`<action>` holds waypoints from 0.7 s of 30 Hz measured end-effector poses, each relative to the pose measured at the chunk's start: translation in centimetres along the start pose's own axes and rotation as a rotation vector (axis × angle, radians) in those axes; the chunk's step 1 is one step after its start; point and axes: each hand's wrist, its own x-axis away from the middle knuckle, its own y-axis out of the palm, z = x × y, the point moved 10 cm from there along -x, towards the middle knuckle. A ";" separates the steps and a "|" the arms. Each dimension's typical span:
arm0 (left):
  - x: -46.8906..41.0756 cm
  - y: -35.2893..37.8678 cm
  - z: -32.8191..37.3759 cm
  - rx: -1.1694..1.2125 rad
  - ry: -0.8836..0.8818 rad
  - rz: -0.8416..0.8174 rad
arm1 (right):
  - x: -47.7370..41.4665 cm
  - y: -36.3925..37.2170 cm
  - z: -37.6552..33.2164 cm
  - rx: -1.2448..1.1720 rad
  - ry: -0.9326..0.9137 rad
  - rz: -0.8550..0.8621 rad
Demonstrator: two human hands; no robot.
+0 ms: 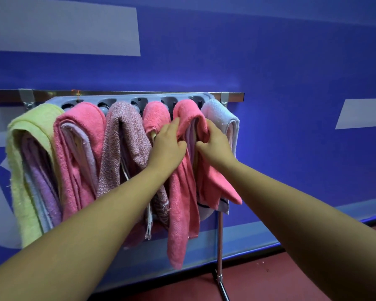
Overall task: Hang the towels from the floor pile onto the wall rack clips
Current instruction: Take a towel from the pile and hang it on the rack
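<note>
While left hand (168, 146) and right hand (214, 145) curl fingers round it, the coral-pink terry towel (183, 192) hangs toward three o'clock on the grey plastic clip rack (126, 99); seating it likely needs an upward push.

- The rack (128, 100) hangs before a wall rail (139, 93); towels (80, 148) hang side by side along it.
- On the fifth towel from the left (183, 192): left grip (168, 144) at its left fold, right grip (213, 142) at its right.
- A stand pole (220, 235) is on the floor (291, 279) under the rack's right end.
</note>
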 end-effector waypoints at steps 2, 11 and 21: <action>0.5 0.9 -0.4 0.027 -0.089 -0.072 | 0.1 0.2 0.5 -0.024 0.024 -0.011; 1.4 2.6 -1.9 -0.053 0.022 -0.119 | 1.5 0.4 1.6 0.141 0.017 0.002; 2.6 4.8 -4.1 0.058 -0.203 -0.178 | 2.6 0.9 2.9 0.082 0.060 0.019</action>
